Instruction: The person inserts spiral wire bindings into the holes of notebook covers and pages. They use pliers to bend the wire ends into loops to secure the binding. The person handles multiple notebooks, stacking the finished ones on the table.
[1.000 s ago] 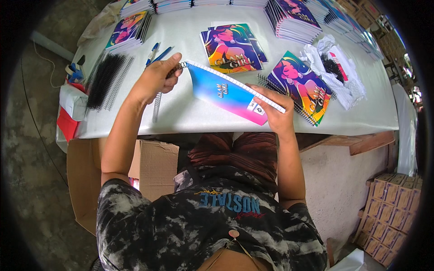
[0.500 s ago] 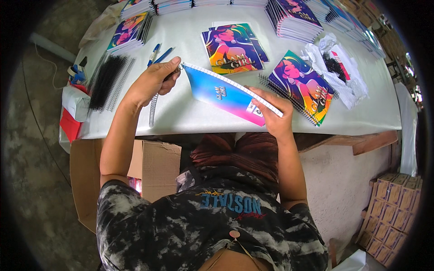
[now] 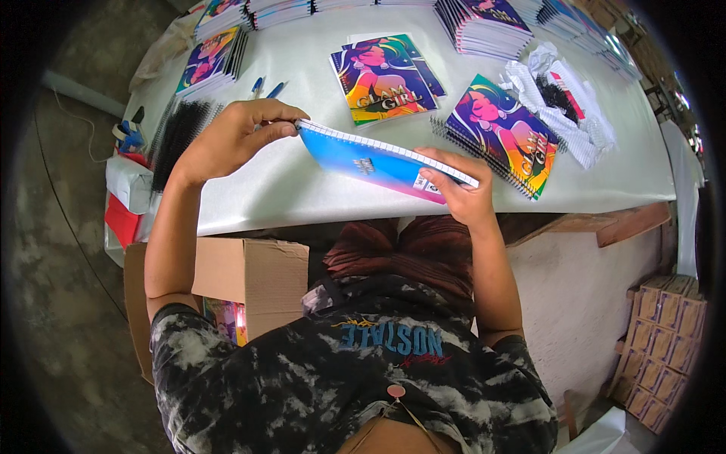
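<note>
A notebook (image 3: 355, 163) with a blue-to-pink back cover is held up in the air, its punched edge upward. My right hand (image 3: 457, 185) grips its right end, thumb on the cover. At the other end, my left hand (image 3: 238, 136) is closed, fingertips pinching a dark spiral coil at the corner; most of that coil is hidden behind the hand. Beyond the notebook lie unbound notebooks (image 3: 378, 83) with colourful illustrated covers. Nearer my right hand rest notebooks (image 3: 503, 129) with dark coils along an edge. Loose black coils (image 3: 178, 140) are heaped by my left hand.
Two blue pens (image 3: 266, 88) lie past my left hand. Notebook stacks (image 3: 484, 30) line the far side. Crumpled white paper (image 3: 597, 129) holds more black coils at right. An open cardboard box (image 3: 276, 280) stands below the table's front edge (image 3: 333, 216); brown cartons (image 3: 662, 333) are piled lower right.
My left hand has turned over, fingertips now at the notebook's corner, and the coil that hung below it is out of sight. The notebook has tilted, so its cover looks narrower.
</note>
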A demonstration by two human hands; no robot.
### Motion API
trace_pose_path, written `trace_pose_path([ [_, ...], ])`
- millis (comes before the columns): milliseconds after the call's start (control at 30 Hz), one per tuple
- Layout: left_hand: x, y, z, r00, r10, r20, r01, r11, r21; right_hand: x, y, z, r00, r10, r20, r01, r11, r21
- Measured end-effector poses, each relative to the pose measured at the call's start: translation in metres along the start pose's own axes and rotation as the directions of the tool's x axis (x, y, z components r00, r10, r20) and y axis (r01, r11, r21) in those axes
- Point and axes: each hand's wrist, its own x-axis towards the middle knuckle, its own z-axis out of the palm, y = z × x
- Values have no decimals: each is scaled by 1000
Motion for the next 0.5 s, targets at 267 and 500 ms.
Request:
trace_pose_path([
  [267,2,7,-13,958,-154,241,233,909,-345,2,8,1,980,-193,39,194,981,-12],
  [500,-3,-6,1,997,-51,51,64,959,-276,-1,5,-5,993,-11,118,-4,992,126],
])
